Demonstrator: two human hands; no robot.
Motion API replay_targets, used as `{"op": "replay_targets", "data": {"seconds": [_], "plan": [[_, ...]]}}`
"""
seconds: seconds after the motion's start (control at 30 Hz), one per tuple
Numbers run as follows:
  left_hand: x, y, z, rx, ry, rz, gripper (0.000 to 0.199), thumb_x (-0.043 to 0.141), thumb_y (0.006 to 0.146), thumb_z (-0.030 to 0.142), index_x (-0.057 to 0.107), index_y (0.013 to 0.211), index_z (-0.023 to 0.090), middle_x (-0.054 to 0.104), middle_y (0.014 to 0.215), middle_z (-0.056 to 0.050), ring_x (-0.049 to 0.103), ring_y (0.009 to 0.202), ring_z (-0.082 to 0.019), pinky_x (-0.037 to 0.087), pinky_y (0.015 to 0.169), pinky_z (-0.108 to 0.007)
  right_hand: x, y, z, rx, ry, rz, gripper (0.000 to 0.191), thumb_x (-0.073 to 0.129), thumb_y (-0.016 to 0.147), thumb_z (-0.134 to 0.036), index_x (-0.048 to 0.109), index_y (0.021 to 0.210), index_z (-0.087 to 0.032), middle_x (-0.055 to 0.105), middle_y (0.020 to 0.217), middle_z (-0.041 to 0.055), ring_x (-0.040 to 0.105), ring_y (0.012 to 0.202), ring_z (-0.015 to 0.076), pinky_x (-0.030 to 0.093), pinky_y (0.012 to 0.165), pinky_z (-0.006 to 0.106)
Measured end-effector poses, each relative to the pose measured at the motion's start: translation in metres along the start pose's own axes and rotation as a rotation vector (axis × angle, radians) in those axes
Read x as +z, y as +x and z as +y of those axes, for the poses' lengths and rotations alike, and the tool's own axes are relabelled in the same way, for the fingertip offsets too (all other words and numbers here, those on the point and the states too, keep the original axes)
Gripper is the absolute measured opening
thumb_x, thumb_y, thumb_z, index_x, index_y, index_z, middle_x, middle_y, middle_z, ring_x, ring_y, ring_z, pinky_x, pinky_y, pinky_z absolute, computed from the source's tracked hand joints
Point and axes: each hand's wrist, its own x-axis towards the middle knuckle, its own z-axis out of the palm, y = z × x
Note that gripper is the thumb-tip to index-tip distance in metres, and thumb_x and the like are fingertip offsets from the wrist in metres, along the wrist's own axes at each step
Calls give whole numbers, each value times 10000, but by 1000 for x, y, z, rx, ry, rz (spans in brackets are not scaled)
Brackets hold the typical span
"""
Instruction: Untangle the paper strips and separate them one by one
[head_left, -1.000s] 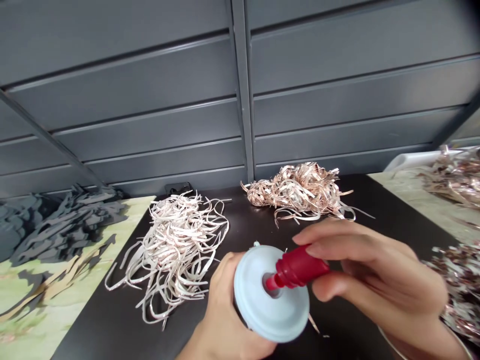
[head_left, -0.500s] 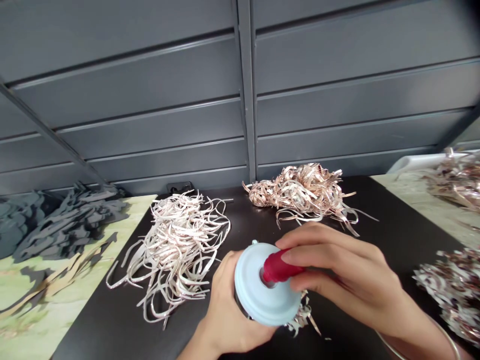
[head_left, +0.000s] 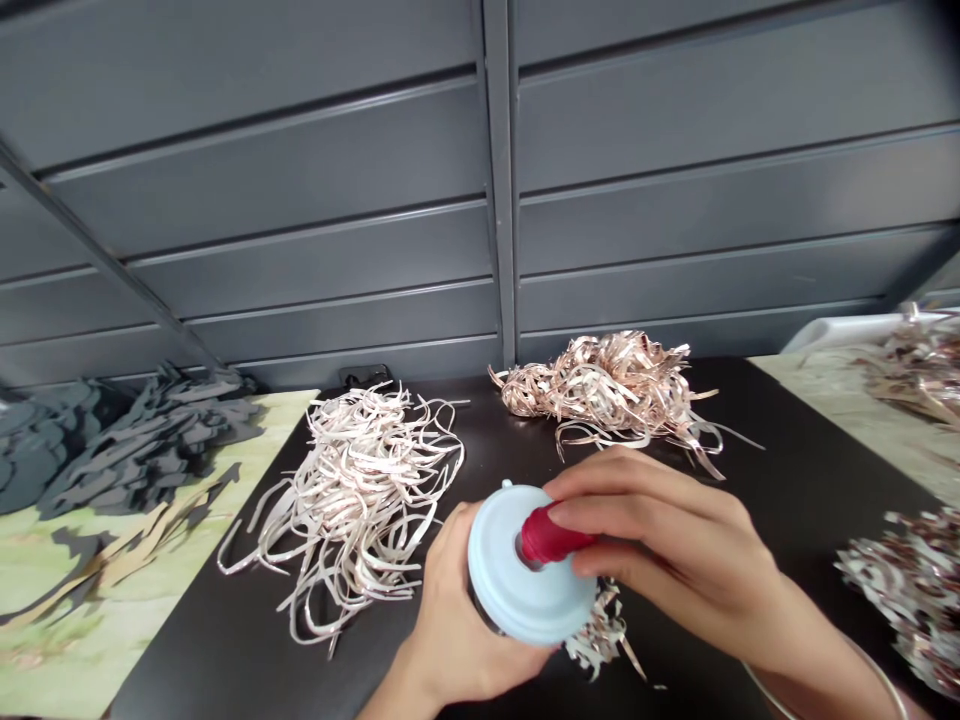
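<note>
A round container with a pale blue lid (head_left: 499, 560) is near the bottom middle, above the black mat. My left hand (head_left: 450, 625) is wrapped round its side, thumb at the lid's left edge. A red piece (head_left: 551, 535) stands tilted in the opening at the middle of the lid. My right hand (head_left: 667, 545) pinches the red piece between thumb and fingers. What the container holds cannot be seen. A small clump of metallic scraps (head_left: 598, 635) lies beyond the lid's lower right edge, partly hidden.
Pale strips (head_left: 360, 500) lie tangled on the black mat (head_left: 202, 640); a rose-gold bundle (head_left: 615, 385) sits at its back. Dark grey cut pieces (head_left: 161, 440) are piled at left. More metallic shreds (head_left: 911, 585) lie at right. A grey slatted panel (head_left: 337, 160) rises behind.
The lid and both hands have shifted very slightly left. More of the small clump of scraps shows beside the lid. Both holds are unchanged.
</note>
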Motion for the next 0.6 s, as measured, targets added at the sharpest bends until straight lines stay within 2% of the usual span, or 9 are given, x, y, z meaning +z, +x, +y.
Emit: {"op": "replay_targets", "data": {"seconds": [0.17, 0.23, 0.33, 0.4, 0.5, 0.6], "plan": [[-1, 3, 1, -44, -38, 12, 686, 761, 525, 344, 499, 1145, 210, 625, 1081, -90, 645, 929, -282, 532, 846, -434, 8, 3, 2, -25, -68, -174, 257, 473, 905, -102, 601, 1116, -173, 639, 1101, 112, 610, 960, 184, 557, 763, 286], [-5, 9, 1, -72, -57, 41, 696, 770, 510, 329, 503, 1139, 196, 630, 1082, -95, 638, 941, -288, 532, 839, -428, 8, 2, 4, -12, -135, -168, 308, 469, 909, -122, 554, 1199, -180, 579, 1224, 129, 577, 1069, 208, 544, 845, 317], [-21, 27, -6, -118, -146, 91, 720, 785, 495, 298, 495, 1141, 167, 627, 1107, -107, 624, 978, -294, 508, 879, -432, 5, -11, 14, 21, -231, -69, 430, 513, 896, -201, 448, 1321, -207, 466, 1357, 131, 486, 1218, 253, 491, 957, 377], [-39, 49, -17, -150, -198, 132, 696, 807, 467, 286, 527, 1089, 145, 641, 1071, -111, 618, 980, -301, 504, 878, -427, 5, -35, 27, 82, -279, 4, 464, 533, 881, -221, 431, 1334, -232, 457, 1365, 110, 478, 1230, 258, 487, 964, 366], [-77, 95, -41, -137, -282, 318, 694, 839, 426, 305, 566, 1042, 141, 657, 1023, -107, 625, 950, -293, 528, 795, -373, 12, -94, 51, 296, -355, 121, 381, 514, 877, -250, 492, 1258, -254, 541, 1260, 86, 563, 1129, 249, 515, 913, 334], [-125, 150, -69, -44, -191, 501, 716, 839, 430, 272, 556, 1075, 143, 648, 1065, -96, 625, 958, -272, 525, 790, -348, 30, -163, 66, 548, -420, 162, 314, 482, 884, -292, 522, 1195, -270, 614, 1081, 82, 663, 864, 221, 575, 705, 312]]}}
